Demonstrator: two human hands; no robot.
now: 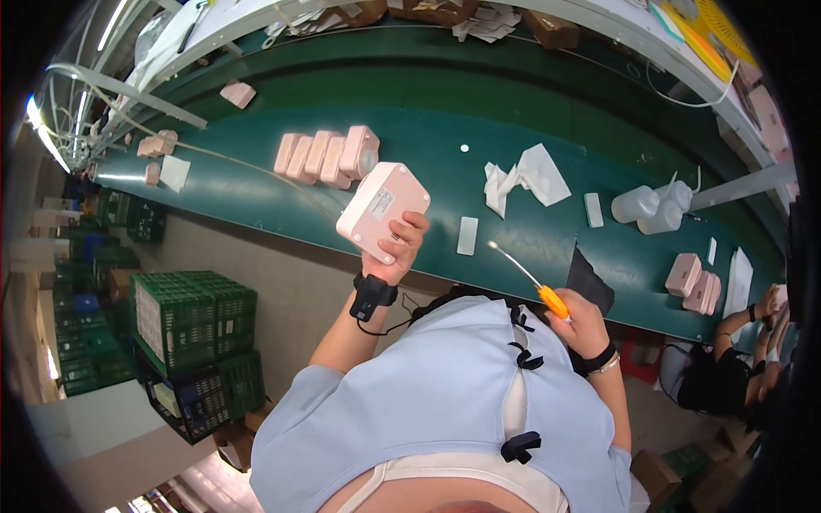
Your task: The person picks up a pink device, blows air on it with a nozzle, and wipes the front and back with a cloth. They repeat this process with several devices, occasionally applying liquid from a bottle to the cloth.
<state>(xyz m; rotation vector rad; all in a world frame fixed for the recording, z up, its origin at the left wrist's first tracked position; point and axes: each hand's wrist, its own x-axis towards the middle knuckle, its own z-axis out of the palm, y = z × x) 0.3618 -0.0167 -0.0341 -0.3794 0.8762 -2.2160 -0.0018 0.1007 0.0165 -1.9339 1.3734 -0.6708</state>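
My left hand (400, 246) is closed around a pale pink, rounded square device (366, 224), raised above the near edge of the bench. Its flat face, with a printed label and small round feet at the corners, is turned up. Closed on the orange handle of a screwdriver (553, 301), my right hand (585, 327) is apart from the device, to its right. The thin metal shaft points away to the upper left and ends in a pale, blunt tip. Just beyond the device stands a row of several similar pink devices (321, 156).
The green bench (428, 141) carries crumpled white cloth (539, 175), a white card (467, 236), translucent bottles (637, 205) and more pink devices (684, 275) at right. Green crates (201, 321) are stacked on the floor at left. A co-worker's arm (735, 323) shows at far right.
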